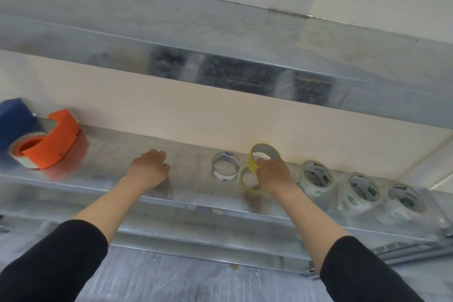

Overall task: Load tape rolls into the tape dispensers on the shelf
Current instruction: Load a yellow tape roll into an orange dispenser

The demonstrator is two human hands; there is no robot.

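Note:
An orange tape dispenser [47, 141] with a roll in it lies at the left end of the metal shelf [117, 152]. Behind it stands a blue dispenser [13, 119], partly cut off by the frame. My right hand [273, 175] grips a yellow tape roll [263, 154], lifted off the shelf near the wall. A clear empty-looking roll [225, 167] stands just left of it. Three white rolls with green print [316, 179] [360, 192] [403, 202] line the right end. My left hand [149, 169] rests curled on the bare shelf middle, holding nothing.
An upper metal shelf [220, 56] hangs over this one, limiting headroom. The cream wall [171, 110] closes the back. A lower shelf level [196, 274] shows beneath my arms. A small pale ring [250, 180] lies on the shelf under my right hand.

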